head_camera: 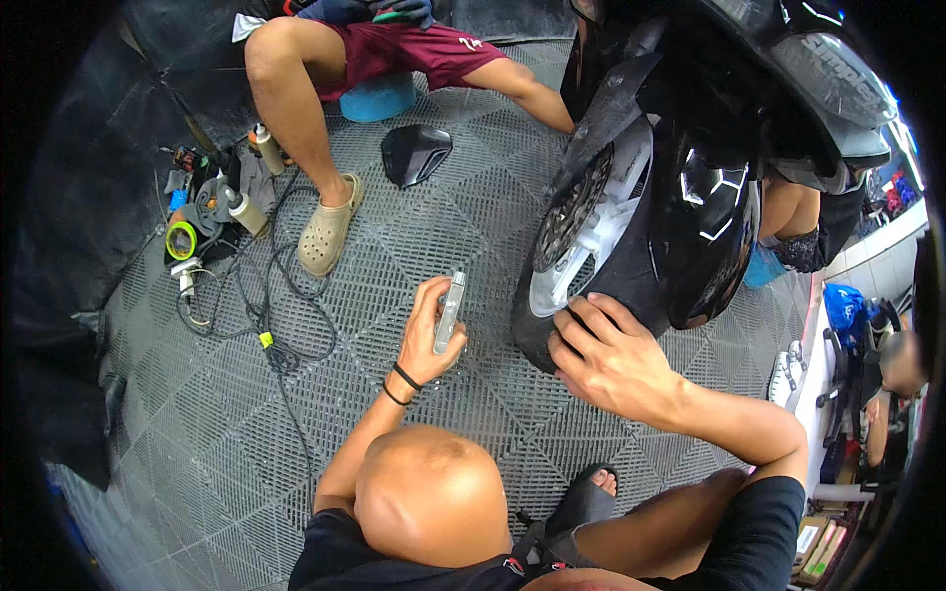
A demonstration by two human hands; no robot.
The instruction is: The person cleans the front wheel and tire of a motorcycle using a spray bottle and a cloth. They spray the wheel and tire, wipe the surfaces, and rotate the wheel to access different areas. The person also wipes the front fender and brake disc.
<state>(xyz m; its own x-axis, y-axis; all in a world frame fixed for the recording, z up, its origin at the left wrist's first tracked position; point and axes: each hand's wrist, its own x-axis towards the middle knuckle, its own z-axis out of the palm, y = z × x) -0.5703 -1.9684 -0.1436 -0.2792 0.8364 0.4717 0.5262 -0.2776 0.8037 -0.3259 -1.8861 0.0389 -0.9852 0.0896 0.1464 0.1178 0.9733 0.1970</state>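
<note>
My left hand (429,340) is wrapped around a slim, pale grey, bar-shaped object (449,318), held above the floor; its exact kind is unclear. My right hand (606,354) curls over the black tyre (533,325) of a motor scooter's wheel, fingers over the tread toward the rim. A silver-white alloy rim (584,258) and a dark perforated brake disc (574,210) show beside those fingers. Above the wheel is a glossy black front fender (709,221).
Grey grid tiles (399,244) form the floor. A seated person's foot in a beige clog (330,229) is at upper left, near a black panel (417,155). Coiled cable (295,354), squeeze bottles (247,214) and tape (181,240) lie left. Another person's leg (791,214) shows behind the scooter.
</note>
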